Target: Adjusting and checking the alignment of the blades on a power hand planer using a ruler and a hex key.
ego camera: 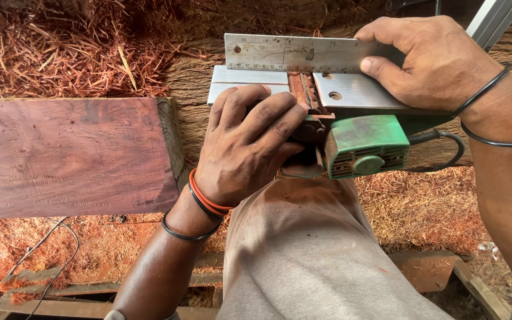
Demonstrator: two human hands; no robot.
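An upturned electric planer [351,127], with a green ribbed plastic housing and a flat grey metal sole, is propped on the knee [303,237] at the centre. Its long axis runs left to right. A steel ruler [300,53], a thin scratched strip, is laid along the far edge of the sole, parallel to it. The right hand [434,59] presses the ruler flat, fingers together. The left hand [250,142] is curled over the blade drum. A smooth reddish plank [69,157] lies at left; shavings [66,53] surround it.
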